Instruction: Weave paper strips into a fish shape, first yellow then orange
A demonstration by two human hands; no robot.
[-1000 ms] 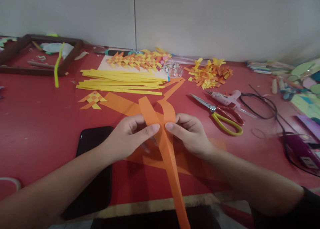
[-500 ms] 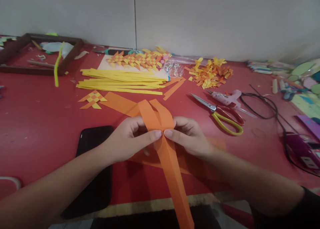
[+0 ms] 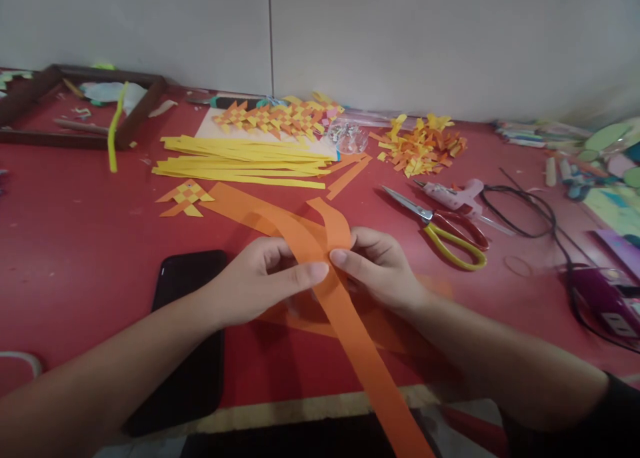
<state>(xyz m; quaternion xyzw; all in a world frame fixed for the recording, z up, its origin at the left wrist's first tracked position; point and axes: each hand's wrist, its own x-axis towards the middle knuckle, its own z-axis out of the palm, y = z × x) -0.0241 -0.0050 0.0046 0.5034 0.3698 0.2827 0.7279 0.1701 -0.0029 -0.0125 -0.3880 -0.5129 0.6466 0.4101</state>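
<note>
Between both hands is an orange paper strip (image 3: 365,341), split lengthwise at its upper end into two curling tails. My left hand (image 3: 265,281) pinches the left piece between thumb and bent fingers. The right tail (image 3: 336,226) is pinched in my right hand (image 3: 383,271), its thumb tip close to the left thumb. The long lower part hangs down past the table's front edge. More orange paper (image 3: 240,208) lies on the table behind and beneath the hands, partly hidden by them. A woven orange-and-yellow paper fish (image 3: 186,197) lies to the left.
Scissors (image 3: 433,228) and a pink glue gun (image 3: 457,197) lie to the right. Yellow paper strips (image 3: 240,161), several woven fish (image 3: 273,118) and paper scraps (image 3: 423,148) are farther back. A black phone (image 3: 187,351) sits under my left forearm. A wooden frame (image 3: 60,139) stands far left.
The two upper tails have spread farther apart, and the split between my thumbs is wider. The strip's lower end has swung to the right and now looks flat, its lengthwise crease no longer visible.
</note>
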